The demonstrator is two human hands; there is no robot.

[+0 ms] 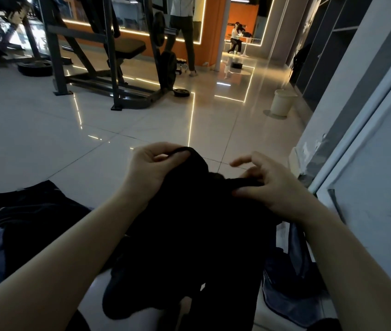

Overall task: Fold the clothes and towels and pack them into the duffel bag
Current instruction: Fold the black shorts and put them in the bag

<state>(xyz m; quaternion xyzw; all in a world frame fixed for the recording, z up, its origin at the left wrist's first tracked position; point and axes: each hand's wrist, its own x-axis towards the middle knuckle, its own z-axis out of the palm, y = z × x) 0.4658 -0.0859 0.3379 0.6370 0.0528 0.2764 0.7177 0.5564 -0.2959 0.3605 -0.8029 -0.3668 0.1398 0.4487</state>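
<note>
1. The left hand (152, 167) is curled around the upper edge of a black garment (189, 225), with the hem or waistband pinched between thumb and fingers and lifted off the floor.
2. The right hand (269, 185) pinches the same edge further along, thumb underneath and the first fingers pressing on top. Its outer fingers are spread loose and hold nothing.
3. The black garment hangs between the two hands and drapes down in front of the person in deep folds. Its exact type is hard to tell in the dim light.
4. More dark clothing (34, 211) lies spread on the tiled floor (46, 130) to the left. A dark blue-grey fabric item (294, 283), possibly the duffel bag or another garment, sits low on the right, just beside the hanging cloth.
5. The step in hand looks like finding and straightening the top edge before folding. To do it well, both hands should slide outward along the edge to its corners, so that the cloth hangs flat and untwisted.
6. A light shake would then drop the creases. The garment could next be laid on a bare part of the floor and folded in halves, with the edges aligned.
7. The main risk is folding while layers are still bunched, which would make a bulky bundle.
</note>
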